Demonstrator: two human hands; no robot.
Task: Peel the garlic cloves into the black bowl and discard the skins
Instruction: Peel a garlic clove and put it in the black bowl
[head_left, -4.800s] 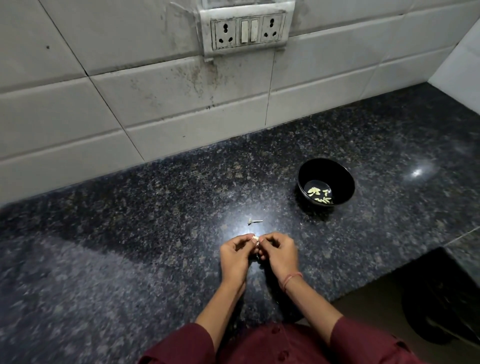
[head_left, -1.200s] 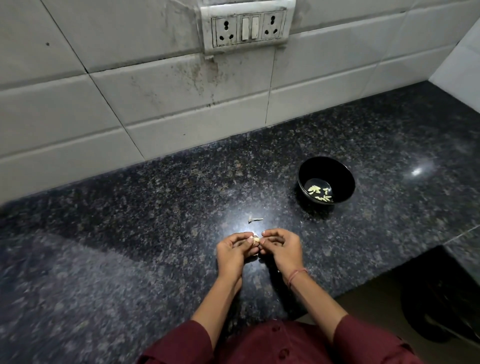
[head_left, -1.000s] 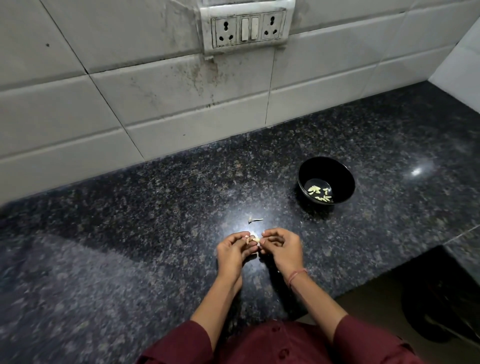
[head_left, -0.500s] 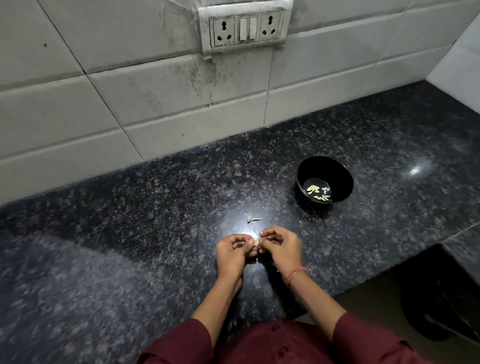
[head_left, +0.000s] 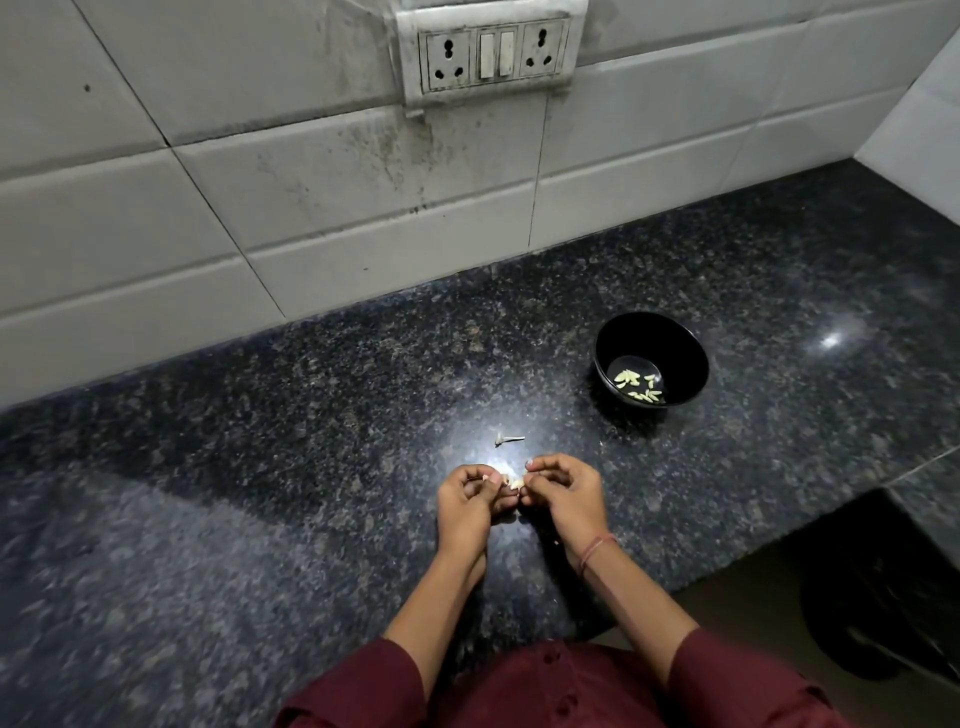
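Head view, left hand: the left hand (head_left: 464, 501) sits low centre of the frame, its fingers curled in and pinching one end of the garlic clove (head_left: 513, 481).
Head view, right hand: the right hand (head_left: 566, 493) meets it fingertip to fingertip, fingers curled and nipping at the clove's other side.
Garlic clove: pale, held just above the tabletop (head_left: 234, 493) between the two sets of fingertips. How much skin is left on it is too small to tell.
Black bowl: the black bowl (head_left: 652, 332) stands right of centre, well apart from the hands, with peeled cloves (head_left: 638, 385) on its floor.
Scrap: a stalk-like scrap (head_left: 509, 440) lies on the tabletop just above the hands.
What has changed: next to nothing. Over the last few seconds both hands have stayed on the same clove, and the bowl and scrap have not moved.
What it means: this clove looks stubborn. It is probably mid-peel, and nothing new has gone into the bowl.
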